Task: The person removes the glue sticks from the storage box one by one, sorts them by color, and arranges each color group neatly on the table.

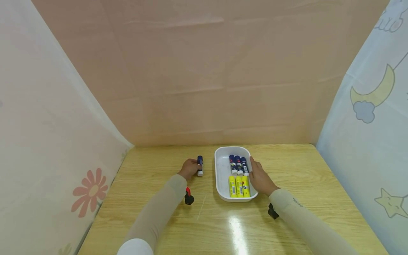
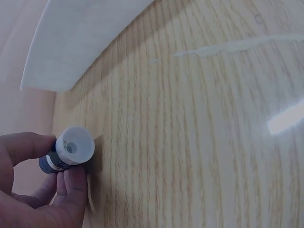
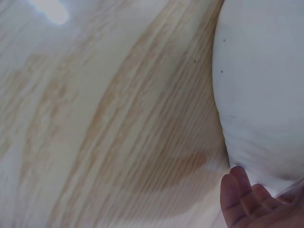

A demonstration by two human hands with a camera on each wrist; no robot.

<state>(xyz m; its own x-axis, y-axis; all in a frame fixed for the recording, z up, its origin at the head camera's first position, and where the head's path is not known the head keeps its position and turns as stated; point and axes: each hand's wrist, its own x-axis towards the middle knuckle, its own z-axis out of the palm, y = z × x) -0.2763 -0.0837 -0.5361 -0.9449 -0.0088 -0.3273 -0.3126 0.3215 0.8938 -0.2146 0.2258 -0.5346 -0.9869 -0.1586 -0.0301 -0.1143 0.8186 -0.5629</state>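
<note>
My left hand point(image 1: 190, 168) pinches a dark blue glue stick point(image 1: 200, 165) between thumb and fingers, left of the white tray point(image 1: 218, 184). In the left wrist view the white base of this glue stick point(image 2: 76, 145) faces the camera, with the thumb on one side and curled fingers on the other. My right hand point(image 1: 259, 178) holds the tray's right side, its fingers point(image 3: 231, 197) against the outer wall in the right wrist view; the thumb is hidden there. Inside the tray lie three blue glue sticks point(image 1: 238, 165) behind three yellow glue sticks point(image 1: 239, 187).
The tray stands on a wood-grain table point(image 1: 153, 159), its left part bare inside. A brown sheet point(image 1: 223, 88) hangs behind the table, and patterned white cloths point(image 1: 63, 124) flank both sides. Light glares off the table point(image 1: 237, 230) in front of the tray.
</note>
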